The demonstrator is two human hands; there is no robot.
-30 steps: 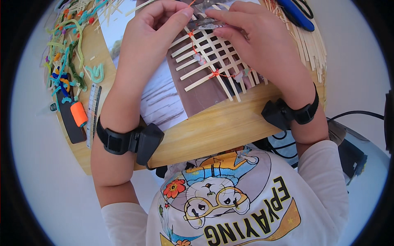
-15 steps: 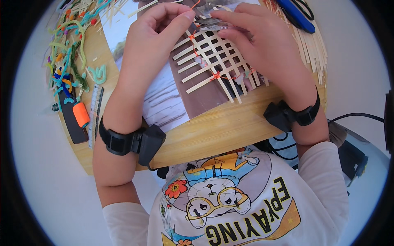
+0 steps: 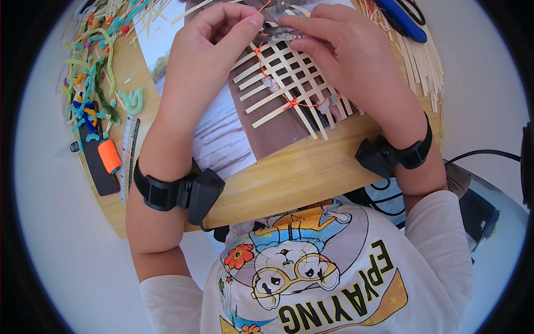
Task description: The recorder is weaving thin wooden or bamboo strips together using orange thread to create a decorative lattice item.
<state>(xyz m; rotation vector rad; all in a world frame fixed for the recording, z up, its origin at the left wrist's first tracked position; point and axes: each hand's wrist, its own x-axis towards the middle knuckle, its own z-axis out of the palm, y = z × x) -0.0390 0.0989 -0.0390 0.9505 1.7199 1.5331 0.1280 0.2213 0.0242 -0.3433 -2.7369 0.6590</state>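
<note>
My left hand (image 3: pixel 225 36) pinches an orange thread (image 3: pixel 265 5) between thumb and fingertips, above the far left corner of a lattice of woven pale wooden strips (image 3: pixel 295 69). With thumb and forefinger, my right hand (image 3: pixel 339 50) grips a slim grey, mottled piece (image 3: pixel 281 34), whose kind I cannot make out. It lies beside the thread, over the far part of the lattice. Orange thread with knots and small pale pieces (image 3: pixel 271 83) runs along the lattice's left and near sides. My right fingers hide its far right part.
Under the lattice lies a large printed sheet (image 3: pixel 222 131). To the left are tangled fuzzy craft stems (image 3: pixel 100 72), an orange thread spool (image 3: pixel 109 156), a ruler (image 3: pixel 129 150) and a dark flat case (image 3: pixel 100 172). Blue-handled pliers (image 3: pixel 403 22) rest on loose wooden strips (image 3: pixel 420 69) at right.
My right hand has shifted slightly left with the grey piece, closer to my left fingertips. My left hand stays nearly still with the thread.
</note>
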